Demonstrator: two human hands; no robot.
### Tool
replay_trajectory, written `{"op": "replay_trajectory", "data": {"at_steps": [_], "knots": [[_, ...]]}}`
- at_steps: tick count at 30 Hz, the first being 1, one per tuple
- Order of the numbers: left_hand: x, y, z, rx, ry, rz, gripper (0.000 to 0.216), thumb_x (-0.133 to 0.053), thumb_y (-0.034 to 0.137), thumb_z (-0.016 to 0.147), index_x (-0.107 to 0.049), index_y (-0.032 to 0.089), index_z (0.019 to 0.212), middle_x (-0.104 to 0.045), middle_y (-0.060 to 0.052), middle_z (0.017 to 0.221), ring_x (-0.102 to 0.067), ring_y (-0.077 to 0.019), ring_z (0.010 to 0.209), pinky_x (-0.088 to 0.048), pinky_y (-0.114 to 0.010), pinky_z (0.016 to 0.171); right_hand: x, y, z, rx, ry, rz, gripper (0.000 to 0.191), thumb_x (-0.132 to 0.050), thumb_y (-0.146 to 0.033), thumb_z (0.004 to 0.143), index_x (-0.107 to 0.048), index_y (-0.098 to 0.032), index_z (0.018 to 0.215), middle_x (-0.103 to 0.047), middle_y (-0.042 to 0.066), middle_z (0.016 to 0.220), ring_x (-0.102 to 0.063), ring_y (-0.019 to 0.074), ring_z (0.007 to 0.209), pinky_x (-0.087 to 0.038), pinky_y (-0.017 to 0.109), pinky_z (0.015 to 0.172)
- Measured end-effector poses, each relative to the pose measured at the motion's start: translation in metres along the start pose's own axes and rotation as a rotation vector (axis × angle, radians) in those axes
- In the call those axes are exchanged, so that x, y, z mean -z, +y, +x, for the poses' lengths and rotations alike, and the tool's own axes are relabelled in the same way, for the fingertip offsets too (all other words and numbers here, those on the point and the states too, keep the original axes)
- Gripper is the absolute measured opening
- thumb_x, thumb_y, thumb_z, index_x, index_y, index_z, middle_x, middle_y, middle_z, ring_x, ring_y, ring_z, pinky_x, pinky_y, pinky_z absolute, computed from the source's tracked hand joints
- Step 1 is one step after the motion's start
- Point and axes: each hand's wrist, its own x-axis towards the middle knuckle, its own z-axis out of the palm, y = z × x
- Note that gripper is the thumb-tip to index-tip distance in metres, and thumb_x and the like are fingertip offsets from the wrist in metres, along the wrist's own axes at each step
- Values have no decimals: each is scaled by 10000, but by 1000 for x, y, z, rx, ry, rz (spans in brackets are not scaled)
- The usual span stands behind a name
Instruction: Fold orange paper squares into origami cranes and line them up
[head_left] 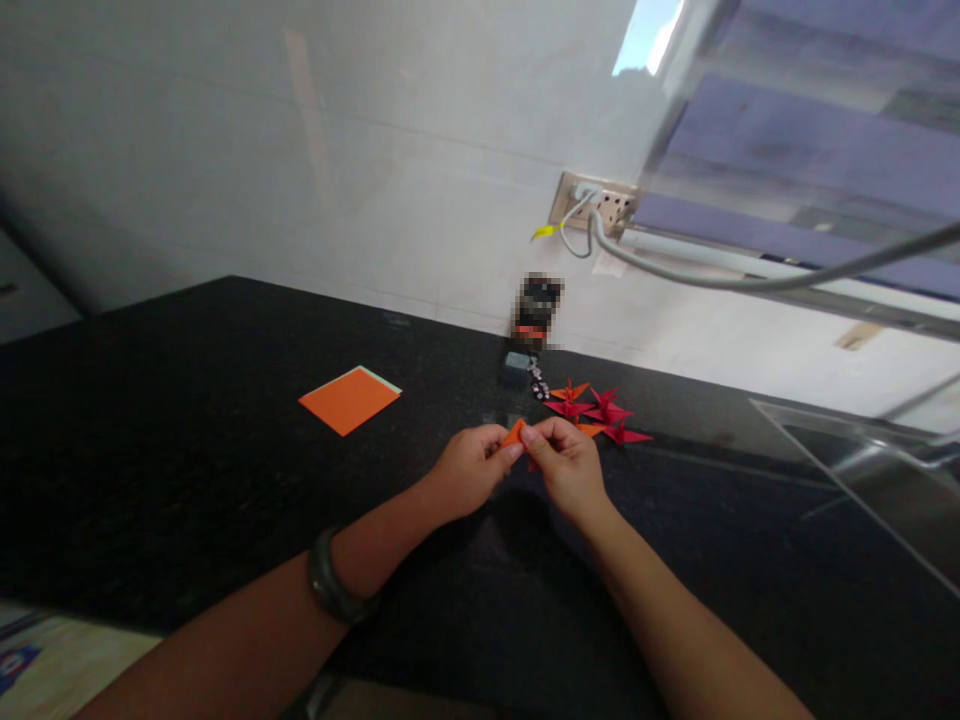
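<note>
Between my two hands is a small piece of folded orange paper (514, 434), raised a little above the dark counter. My left hand (471, 468) pinches its left side between thumb and fingers. From the other side, my right hand (568, 466) grips the paper near its top, thumb pressed on it. My fingers hide much of its shape. Just beyond my right hand lies a group of red and orange paper cranes (606, 408). A stack of square paper (350, 402), orange on top, rests on the counter to the left.
A phone-like object (537, 308), blurred out, leans against the wall, with a small grey block (517, 362) and a patterned strap (538, 380) before it. A metal sink (885, 480) is set in the counter (225, 450) at right. Cables run from a wall socket (594, 203).
</note>
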Motion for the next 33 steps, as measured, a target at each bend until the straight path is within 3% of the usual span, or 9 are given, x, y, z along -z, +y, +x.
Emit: {"op": "replay_trajectory", "data": {"at_steps": [6,8,11,15,19,23,29,33], "knots": [[6,-5,5,101,61,-42,230,-471,329,758,-600,139,778,-536,9,578,-490,-111,503,-369,-216,479,-3,2,1,-48,22,72,233,-583,-392,717,-550,-167,768,-537,-19,612,-459,90,490,-363,211,448],[6,-6,6,103,49,-55,238,-475,321,756,-613,135,809,-555,1,592,-491,-110,502,-377,-219,481,-4,3,0,-15,54,44,281,-621,-374,685,-543,-173,864,-554,-1,721,-487,99,556,-388,217,480],[6,-6,6,84,45,-78,235,-520,319,730,-639,135,815,-602,-22,648,-507,-114,535,-392,-223,500,-5,3,-1,49,81,-54,310,-667,-317,639,-552,-172,887,-536,-9,707,-493,109,606,-393,221,522],[7,1,7,178,190,-243,205,-591,318,670,-619,122,724,-572,-2,583,-492,-98,498,-394,-215,484,-5,4,-1,-28,59,37,214,-610,-313,680,-570,-163,827,-563,-4,679,-513,109,581,-408,224,512],[10,2,10,250,302,-499,240,-627,361,644,-568,128,652,-511,35,506,-448,-70,444,-382,-197,455,-5,1,-1,-137,-72,255,298,-603,-295,677,-544,-174,943,-586,-30,632,-545,98,521,-435,219,495],[10,-2,11,264,279,-655,281,-624,397,658,-542,130,623,-491,40,470,-445,-65,431,-372,-195,456,-7,-4,-4,-187,-164,342,294,-642,-225,625,-538,-176,896,-600,-48,591,-577,95,512,-446,210,510],[10,-1,10,300,128,-755,314,-601,427,681,-554,120,638,-554,-1,524,-510,-97,456,-395,-228,477,-11,-4,-5,-197,-145,366,225,-649,-207,611,-499,-177,776,-552,-89,483,-536,75,441,-420,196,491],[10,-1,10,303,134,-731,312,-601,424,683,-560,119,628,-553,-2,509,-514,-102,452,-387,-228,475,-13,-3,-6,-167,-143,303,211,-638,-190,610,-488,-179,758,-537,-95,473,-479,59,415,-354,174,452]]}}
